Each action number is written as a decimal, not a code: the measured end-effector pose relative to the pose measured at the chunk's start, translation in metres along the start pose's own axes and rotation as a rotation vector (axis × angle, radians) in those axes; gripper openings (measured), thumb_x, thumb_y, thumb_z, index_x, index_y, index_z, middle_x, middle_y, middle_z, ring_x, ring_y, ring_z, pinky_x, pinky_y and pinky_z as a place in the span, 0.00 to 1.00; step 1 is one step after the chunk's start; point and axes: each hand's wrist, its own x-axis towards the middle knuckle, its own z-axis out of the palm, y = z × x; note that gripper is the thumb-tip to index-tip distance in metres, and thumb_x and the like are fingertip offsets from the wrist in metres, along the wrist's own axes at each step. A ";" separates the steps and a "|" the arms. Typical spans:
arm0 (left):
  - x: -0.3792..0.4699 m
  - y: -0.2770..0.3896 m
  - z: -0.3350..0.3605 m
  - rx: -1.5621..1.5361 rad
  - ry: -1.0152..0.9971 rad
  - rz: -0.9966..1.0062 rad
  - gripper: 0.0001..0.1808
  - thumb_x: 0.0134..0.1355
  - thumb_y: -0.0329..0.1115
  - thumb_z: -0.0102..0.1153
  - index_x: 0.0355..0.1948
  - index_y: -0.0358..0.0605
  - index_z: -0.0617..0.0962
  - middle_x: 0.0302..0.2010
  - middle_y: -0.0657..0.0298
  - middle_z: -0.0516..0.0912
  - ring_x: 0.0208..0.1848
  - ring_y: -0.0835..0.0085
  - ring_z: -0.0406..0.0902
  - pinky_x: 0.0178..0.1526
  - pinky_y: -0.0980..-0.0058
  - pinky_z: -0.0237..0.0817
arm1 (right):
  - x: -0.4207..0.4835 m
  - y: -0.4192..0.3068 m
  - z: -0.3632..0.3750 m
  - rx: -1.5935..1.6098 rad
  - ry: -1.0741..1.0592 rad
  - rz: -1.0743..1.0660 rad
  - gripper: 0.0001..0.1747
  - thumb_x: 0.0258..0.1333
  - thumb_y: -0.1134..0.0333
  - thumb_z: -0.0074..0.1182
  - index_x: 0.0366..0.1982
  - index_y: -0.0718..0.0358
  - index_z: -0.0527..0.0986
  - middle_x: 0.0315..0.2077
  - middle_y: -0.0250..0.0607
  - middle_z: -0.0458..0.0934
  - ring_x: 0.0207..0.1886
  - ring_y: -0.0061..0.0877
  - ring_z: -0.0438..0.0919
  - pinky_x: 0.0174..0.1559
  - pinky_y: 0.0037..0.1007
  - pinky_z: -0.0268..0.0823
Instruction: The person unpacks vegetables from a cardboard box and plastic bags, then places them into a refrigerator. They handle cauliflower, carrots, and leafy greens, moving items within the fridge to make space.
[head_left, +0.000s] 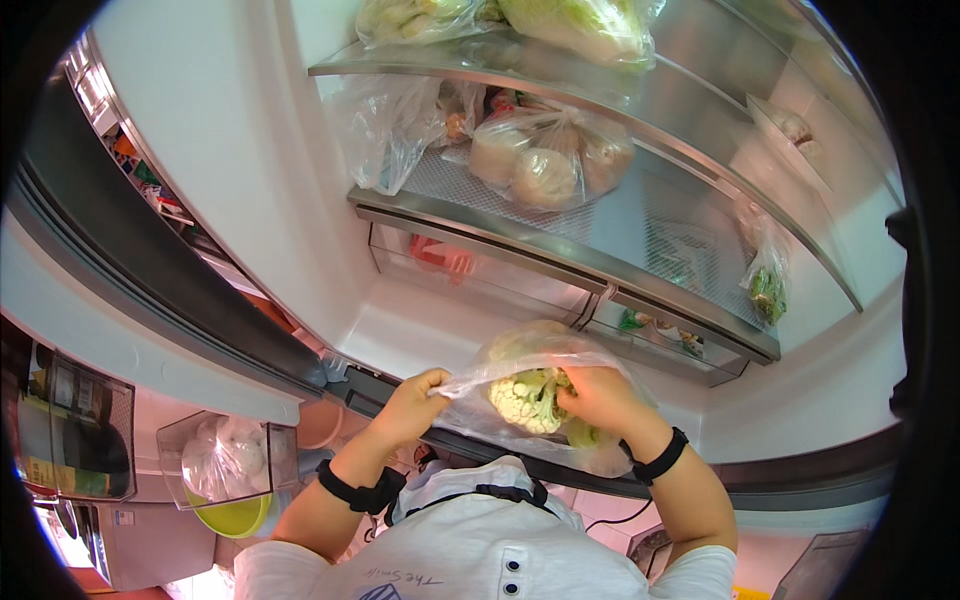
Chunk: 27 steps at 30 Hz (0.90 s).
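A clear plastic bag (465, 420) lies spread between my hands, low in front of the open fridge. My left hand (416, 405) pinches the bag's edge on the left. Inside the bag's mouth my right hand (600, 397) grips a cauliflower (525, 401) by its stem side; some of its fingers are hidden behind the florets. The white florets face left and down. Pale green leaves show through the plastic below my right hand.
Above the bag is a fridge shelf (480, 232) with a bag of round, pale brown items (551, 165). Bagged leafy vegetables (585, 30) rest on the upper glass shelf. Drawers sit under the lower shelf. On the left, the fridge door has a bin (229, 457) holding a plastic bag.
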 end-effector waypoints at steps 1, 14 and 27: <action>-0.001 -0.005 0.002 -0.183 0.044 0.037 0.15 0.61 0.30 0.56 0.49 0.39 0.75 0.45 0.59 0.81 0.44 0.76 0.76 0.48 0.75 0.67 | -0.002 0.001 -0.001 0.013 0.052 -0.040 0.33 0.47 0.67 0.52 0.59 0.55 0.66 0.45 0.50 0.75 0.47 0.44 0.75 0.48 0.39 0.68; 0.026 0.021 0.008 -0.263 0.067 0.204 0.16 0.61 0.27 0.48 0.51 0.47 0.74 0.38 0.65 0.79 0.38 0.77 0.76 0.39 0.75 0.68 | -0.009 0.007 -0.024 0.311 0.044 -0.256 0.30 0.45 0.76 0.51 0.56 0.64 0.67 0.50 0.49 0.69 0.53 0.40 0.71 0.54 0.33 0.64; 0.062 0.007 0.012 -0.820 0.062 -0.219 0.18 0.68 0.45 0.43 0.50 0.49 0.76 0.29 0.68 0.76 0.24 0.79 0.68 0.25 0.79 0.58 | -0.015 -0.007 -0.040 0.971 0.583 -0.288 0.26 0.54 0.70 0.58 0.56 0.59 0.68 0.53 0.38 0.71 0.57 0.32 0.69 0.59 0.37 0.63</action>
